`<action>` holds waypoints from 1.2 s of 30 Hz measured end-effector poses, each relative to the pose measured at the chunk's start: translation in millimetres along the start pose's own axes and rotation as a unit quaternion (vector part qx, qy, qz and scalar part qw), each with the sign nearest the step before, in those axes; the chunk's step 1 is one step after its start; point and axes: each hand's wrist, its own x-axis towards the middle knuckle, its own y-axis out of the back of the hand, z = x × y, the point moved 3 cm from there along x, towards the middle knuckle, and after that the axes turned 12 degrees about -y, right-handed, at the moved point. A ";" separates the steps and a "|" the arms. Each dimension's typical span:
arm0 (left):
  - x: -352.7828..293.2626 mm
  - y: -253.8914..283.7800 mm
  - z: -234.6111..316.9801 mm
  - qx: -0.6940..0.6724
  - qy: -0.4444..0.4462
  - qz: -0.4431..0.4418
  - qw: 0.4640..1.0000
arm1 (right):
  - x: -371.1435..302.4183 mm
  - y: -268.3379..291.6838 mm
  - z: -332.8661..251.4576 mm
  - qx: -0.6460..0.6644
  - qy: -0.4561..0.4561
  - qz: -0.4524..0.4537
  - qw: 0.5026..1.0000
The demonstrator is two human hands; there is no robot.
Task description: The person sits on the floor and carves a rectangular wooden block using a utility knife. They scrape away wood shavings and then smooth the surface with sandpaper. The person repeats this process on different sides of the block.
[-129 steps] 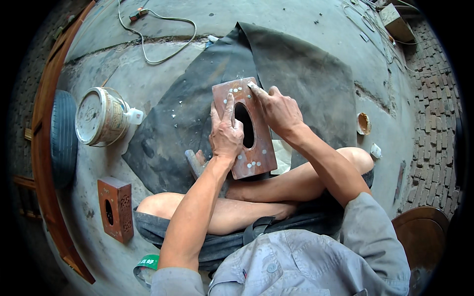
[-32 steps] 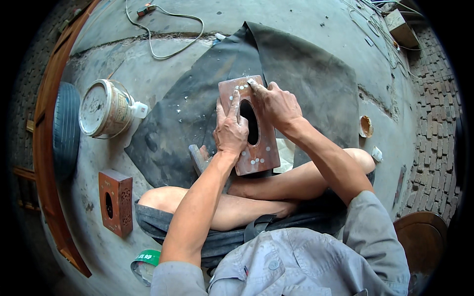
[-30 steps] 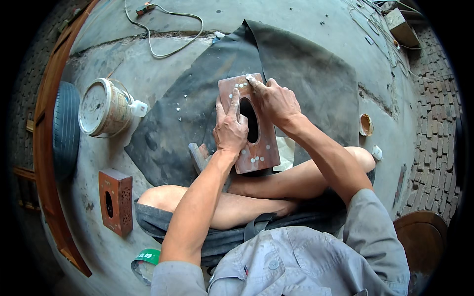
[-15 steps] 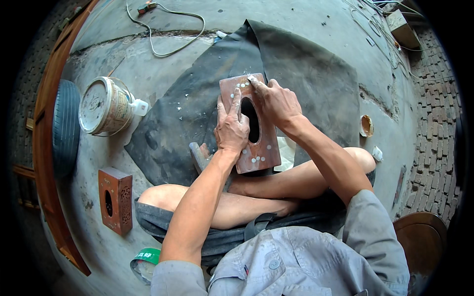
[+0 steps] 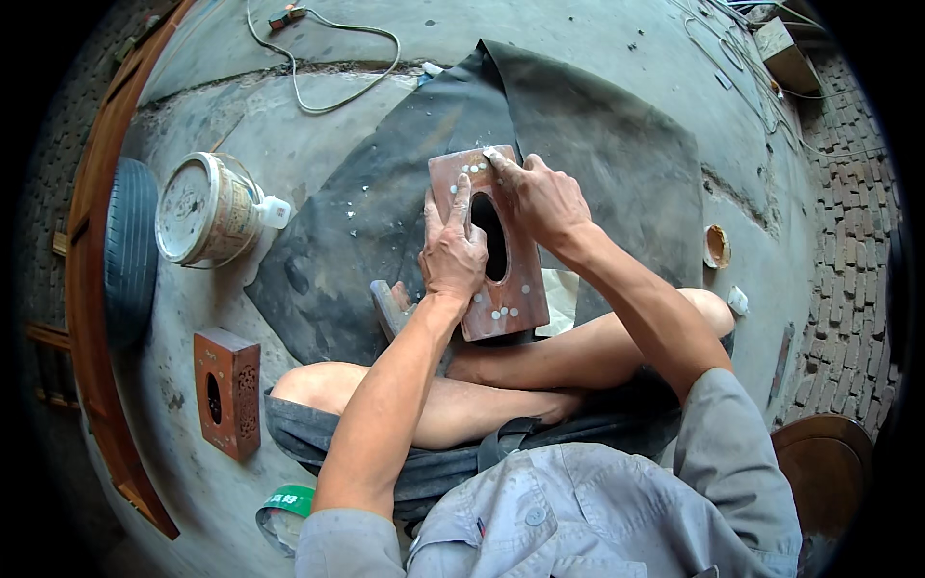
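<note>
A reddish-brown wooden tissue box [image 5: 523, 265] with an oval opening is tilted in front of me, above my crossed legs. Inlaid pale dots mark both ends of its top face. My left hand [image 5: 451, 252] grips the box, two fingers stretched along the face and the thumb by the opening's rim. Up at the box's far end, my right hand [image 5: 546, 200] is closed, its index finger pressed toward the far edge. A small whitish bit shows at that fingertip; its kind is too small to tell. White dust coats the fingers of both hands.
Under the box a dark sheet [image 5: 617, 144] covers the floor. To the left are a lidded bucket [image 5: 188, 209], a tire [image 5: 130, 252] and a second carved tissue box [image 5: 228, 393]. A small open tub [image 5: 716, 247] lies on the right. A grey cable [image 5: 342, 104] curls at the far left.
</note>
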 end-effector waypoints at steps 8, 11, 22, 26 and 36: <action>20.5 7.2 1.6 -0.012 -0.051 -0.056 0.997 | -0.4 1.8 38.2 0.163 0.031 0.129 0.978; 58.1 14.8 -1.3 0.001 -0.138 -0.109 0.984 | -22.9 12.9 72.8 0.210 0.021 0.209 0.955; 93.2 14.5 -18.7 0.144 -0.324 -0.142 0.924 | -112.7 -19.1 77.8 0.250 -0.109 0.107 0.956; 93.1 9.2 -15.9 0.152 -0.257 -0.136 0.945 | -104.8 -24.1 77.0 0.253 -0.092 0.130 0.954; 93.2 5.7 -19.5 0.151 -0.260 -0.108 0.948 | -88.7 -28.6 69.8 0.228 -0.082 0.090 0.966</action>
